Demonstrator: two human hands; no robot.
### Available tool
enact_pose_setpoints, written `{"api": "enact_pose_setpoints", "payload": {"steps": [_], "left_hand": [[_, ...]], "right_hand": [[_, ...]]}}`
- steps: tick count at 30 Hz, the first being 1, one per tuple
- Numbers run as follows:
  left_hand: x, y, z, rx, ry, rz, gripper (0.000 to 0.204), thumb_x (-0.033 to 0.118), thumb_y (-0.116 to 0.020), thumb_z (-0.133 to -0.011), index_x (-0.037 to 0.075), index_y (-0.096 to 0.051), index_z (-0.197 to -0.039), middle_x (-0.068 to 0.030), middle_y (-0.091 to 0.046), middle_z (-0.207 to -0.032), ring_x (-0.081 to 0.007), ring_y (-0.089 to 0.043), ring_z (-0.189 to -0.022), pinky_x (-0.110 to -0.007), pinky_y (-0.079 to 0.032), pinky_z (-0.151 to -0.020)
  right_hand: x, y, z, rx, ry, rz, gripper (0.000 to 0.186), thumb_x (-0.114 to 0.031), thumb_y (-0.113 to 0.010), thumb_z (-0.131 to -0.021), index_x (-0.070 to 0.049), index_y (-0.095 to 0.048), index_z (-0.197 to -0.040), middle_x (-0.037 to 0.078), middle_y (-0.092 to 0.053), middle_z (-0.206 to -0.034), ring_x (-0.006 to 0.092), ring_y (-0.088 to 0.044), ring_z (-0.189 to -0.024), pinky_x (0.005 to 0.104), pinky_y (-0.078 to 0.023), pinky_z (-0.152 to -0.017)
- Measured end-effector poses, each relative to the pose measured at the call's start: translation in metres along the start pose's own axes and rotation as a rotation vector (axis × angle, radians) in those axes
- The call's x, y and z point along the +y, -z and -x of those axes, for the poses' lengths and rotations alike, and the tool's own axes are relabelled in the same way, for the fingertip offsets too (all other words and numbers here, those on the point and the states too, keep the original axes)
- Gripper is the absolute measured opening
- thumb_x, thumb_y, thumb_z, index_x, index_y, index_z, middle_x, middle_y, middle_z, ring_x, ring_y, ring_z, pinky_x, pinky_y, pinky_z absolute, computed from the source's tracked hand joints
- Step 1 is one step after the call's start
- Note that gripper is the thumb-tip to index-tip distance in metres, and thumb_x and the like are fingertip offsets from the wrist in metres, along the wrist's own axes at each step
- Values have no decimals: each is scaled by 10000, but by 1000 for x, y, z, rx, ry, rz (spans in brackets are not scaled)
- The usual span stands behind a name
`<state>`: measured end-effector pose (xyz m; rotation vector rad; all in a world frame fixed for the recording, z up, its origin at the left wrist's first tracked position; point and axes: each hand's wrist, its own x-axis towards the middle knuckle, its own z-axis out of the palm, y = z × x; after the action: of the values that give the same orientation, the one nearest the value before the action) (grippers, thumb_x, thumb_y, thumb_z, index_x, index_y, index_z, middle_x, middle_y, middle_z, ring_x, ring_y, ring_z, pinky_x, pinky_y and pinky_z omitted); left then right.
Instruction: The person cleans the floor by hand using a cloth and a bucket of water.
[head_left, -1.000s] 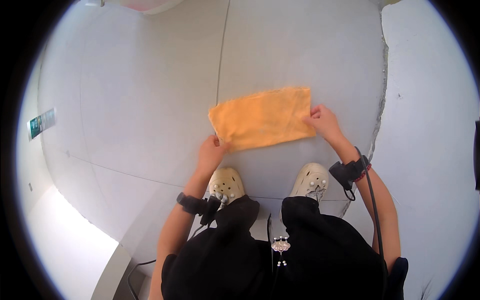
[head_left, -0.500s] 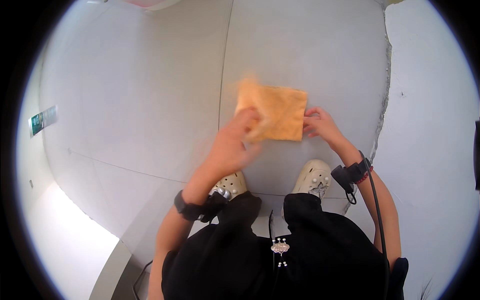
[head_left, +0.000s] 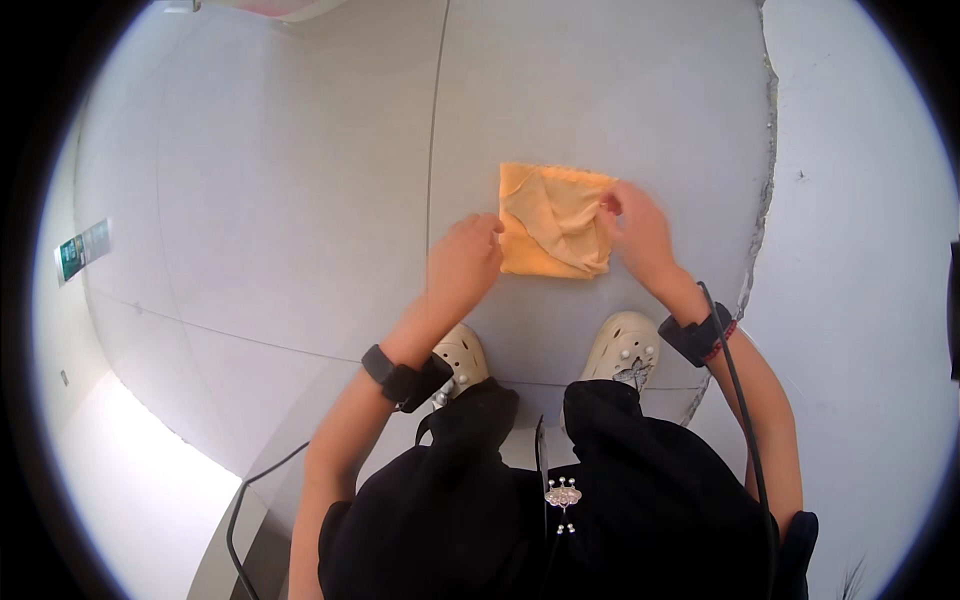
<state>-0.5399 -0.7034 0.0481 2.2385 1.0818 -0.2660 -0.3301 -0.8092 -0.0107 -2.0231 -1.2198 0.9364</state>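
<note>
An orange-yellow cloth [head_left: 525,250] lies folded into a rough square on the grey floor, with a paler, creased flap spread over its middle and right part. At its left edge, my left hand [head_left: 466,262] is closed, its bent fingers pressed together against the fabric; the tips are partly hidden. My right hand [head_left: 643,230] pinches the flap near the upper right corner and is slightly blurred. Each wrist wears a black strapped device.
My cream clogs [head_left: 622,350] stand close below the cloth. A black cable [head_left: 745,410] runs along my right arm, and another lies at lower left. The white wall [head_left: 850,200] meets the floor at a rough edge on the right. Thin joints cross the floor.
The flap has been turned over from left to right across the cloth. My left hand has drawn back to the left edge; my right hand has moved up onto the right side.
</note>
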Motion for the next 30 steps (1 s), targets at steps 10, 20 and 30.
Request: {"api": "enact_pose_setpoints", "payload": {"steps": [10, 20, 30], "left_hand": [[-12, -28, -5, -145, 306, -3, 216, 276, -642, -739, 68, -589, -761, -53, -631, -714, -243, -599, -691, -353, -463, -604], [-9, -21, -12, -79, 292, 81, 221, 211, -643, -731, 57, -588, -879, -74, -642, -803, -222, -613, -765, -338, -477, -659], [19, -13, -38, 106, 199, 817, 361, 83, -581, -771, 27, -536, -1126, -49, -595, -919, -190, -574, -754, -278, -468, -692]], "right_hand": [[-21, -64, 2, 19, 67, 102, 155, -140, -559, -768, -60, -551, -900, 84, -602, -710, 249, -595, -683, 339, -458, -618], [43, 8, 9, 324, -461, -253, 145, -171, -552, -756, -62, -573, -850, 49, -629, -666, 200, -607, -639, 303, -448, -598], [-9, -24, -24, -125, -323, -270, 361, -236, -592, -818, -11, -468, -1072, 96, -581, -996, 151, -587, -891, 270, -463, -733]]}}
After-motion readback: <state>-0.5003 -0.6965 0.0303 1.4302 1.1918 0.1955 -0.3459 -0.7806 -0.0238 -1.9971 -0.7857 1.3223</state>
